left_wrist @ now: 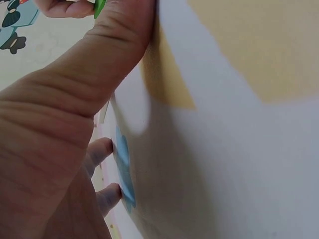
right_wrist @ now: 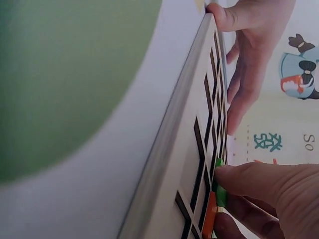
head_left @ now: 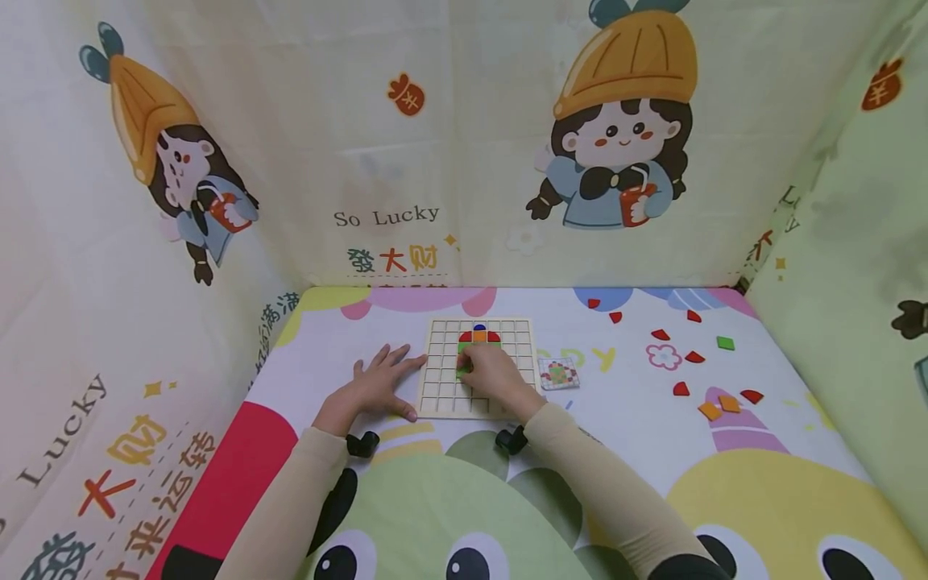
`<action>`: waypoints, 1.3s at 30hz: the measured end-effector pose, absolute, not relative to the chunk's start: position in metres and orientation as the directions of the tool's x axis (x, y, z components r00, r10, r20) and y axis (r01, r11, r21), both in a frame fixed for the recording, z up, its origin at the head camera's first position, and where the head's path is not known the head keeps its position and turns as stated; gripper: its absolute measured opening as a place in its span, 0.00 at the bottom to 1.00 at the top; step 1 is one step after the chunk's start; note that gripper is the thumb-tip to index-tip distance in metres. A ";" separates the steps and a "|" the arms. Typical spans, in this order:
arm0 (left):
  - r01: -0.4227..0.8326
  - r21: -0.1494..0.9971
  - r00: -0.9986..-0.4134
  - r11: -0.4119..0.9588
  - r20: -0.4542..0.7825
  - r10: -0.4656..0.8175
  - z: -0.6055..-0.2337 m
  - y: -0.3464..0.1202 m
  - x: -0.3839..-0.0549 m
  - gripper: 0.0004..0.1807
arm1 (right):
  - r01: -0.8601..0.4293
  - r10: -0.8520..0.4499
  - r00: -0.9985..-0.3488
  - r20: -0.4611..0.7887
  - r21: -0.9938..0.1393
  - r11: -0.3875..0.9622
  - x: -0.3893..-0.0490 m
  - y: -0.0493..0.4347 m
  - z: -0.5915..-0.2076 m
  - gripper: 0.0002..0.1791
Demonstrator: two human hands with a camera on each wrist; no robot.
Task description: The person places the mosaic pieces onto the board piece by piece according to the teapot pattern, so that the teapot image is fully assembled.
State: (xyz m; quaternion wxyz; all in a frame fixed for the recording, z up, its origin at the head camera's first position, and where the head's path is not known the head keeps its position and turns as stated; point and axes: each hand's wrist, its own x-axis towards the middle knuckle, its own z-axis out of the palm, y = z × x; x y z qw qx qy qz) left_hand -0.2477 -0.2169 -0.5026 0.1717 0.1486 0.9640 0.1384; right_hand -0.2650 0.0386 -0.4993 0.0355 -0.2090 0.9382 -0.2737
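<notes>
A pale wooden grid board (head_left: 439,395) lies flat on the table. In its upper middle sit a small blue piece (head_left: 479,328), an orange square (head_left: 479,337), red rounded pieces (head_left: 495,337) and green squares beneath them. My right hand (head_left: 500,377) reaches over the board from the right. Its thumb and fingers pinch a green square tile (right_wrist: 221,186) at the grid, close to an orange tile (right_wrist: 209,216). My left hand (head_left: 373,383) rests on the table with fingers spread, its fingertips and thumb at the board's left edge. The right palm hides part of the grid.
A small pattern card (head_left: 558,374) lies just right of the board. Scattered on the right side are several red rounded pieces (head_left: 693,357), orange squares (head_left: 729,403) and a green square (head_left: 725,343). Printed cloth walls (head_left: 493,161) enclose the table's back and sides.
</notes>
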 end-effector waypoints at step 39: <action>0.246 0.341 -0.900 0.907 -0.268 0.345 -0.500 -0.218 -0.245 0.64 | -0.523 -0.528 -0.843 0.101 -0.378 0.764 -0.241 0.078 -0.493 0.05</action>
